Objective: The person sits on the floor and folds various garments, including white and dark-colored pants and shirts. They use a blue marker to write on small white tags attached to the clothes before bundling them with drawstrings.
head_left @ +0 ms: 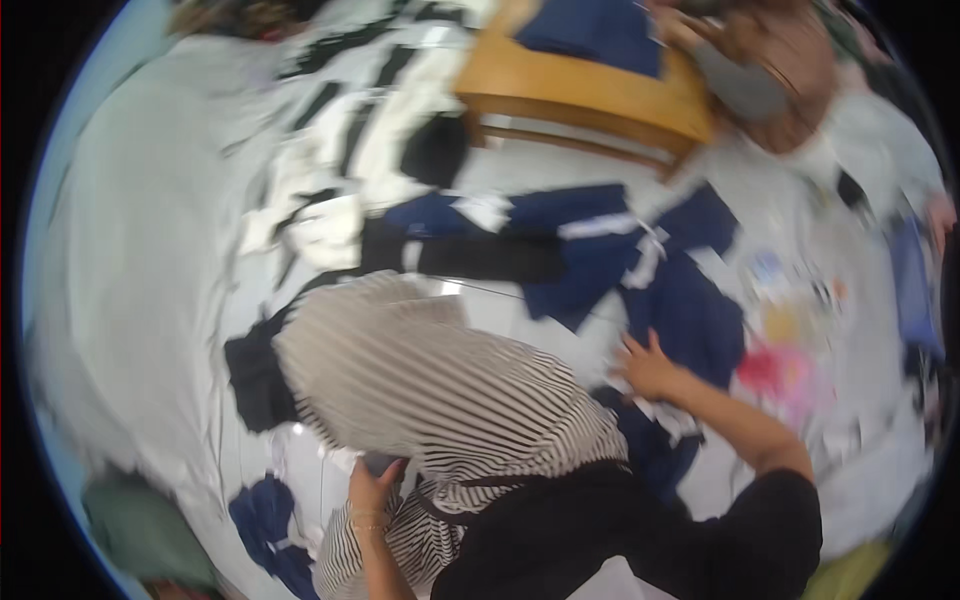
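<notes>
Grasps a small dark grey object (379,462) between the left fingers (390,474), close beside striped trousers (450,390). Has the right fingers (633,352) spread loose at the edge of a navy garment (690,310); too blurred to tell touching from hovering. Has a crumpled navy bundle (262,510) left of the left fingers, a pink item (775,380) right of the right ones, and a wooden table (580,103) well beyond both.
</notes>
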Demonstrator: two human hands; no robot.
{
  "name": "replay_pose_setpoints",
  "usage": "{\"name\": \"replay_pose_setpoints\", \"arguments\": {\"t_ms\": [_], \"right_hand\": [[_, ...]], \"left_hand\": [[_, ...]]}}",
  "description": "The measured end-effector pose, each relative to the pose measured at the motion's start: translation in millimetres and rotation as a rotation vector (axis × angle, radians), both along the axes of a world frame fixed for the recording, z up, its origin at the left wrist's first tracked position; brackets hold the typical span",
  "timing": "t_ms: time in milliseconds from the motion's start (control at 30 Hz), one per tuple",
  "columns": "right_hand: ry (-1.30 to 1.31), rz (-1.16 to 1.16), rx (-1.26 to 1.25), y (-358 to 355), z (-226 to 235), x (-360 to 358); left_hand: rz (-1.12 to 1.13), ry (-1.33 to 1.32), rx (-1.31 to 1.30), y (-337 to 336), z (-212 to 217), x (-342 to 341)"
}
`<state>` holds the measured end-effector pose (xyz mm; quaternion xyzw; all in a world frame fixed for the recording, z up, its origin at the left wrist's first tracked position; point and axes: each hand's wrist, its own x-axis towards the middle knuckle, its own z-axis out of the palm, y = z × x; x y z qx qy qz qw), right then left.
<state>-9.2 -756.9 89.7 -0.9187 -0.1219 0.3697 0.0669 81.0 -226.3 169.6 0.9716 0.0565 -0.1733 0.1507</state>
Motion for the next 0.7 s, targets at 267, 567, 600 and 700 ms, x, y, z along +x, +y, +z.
{"name": "replay_pose_setpoints", "arguments": {"t_ms": [267, 567, 600, 700], "right_hand": [[0.378, -0.046, -0.099, 23, -4, 61], [0.12, -0.121, 0.057, 25, 23, 92], [0.117, -0.123, 0.076, 25, 37, 110], [-0.095, -0.048, 0.021, 20, 76, 172]], "left_hand": [[0.089, 0.035, 0.036, 6, 7, -2], [0.091, 0.158, 0.01, 19, -49, -10], [0.07, 0.197, 0.042, 21, -56, -10], [0.025, 0.19, 0.044, 26, -67, -4]]}}
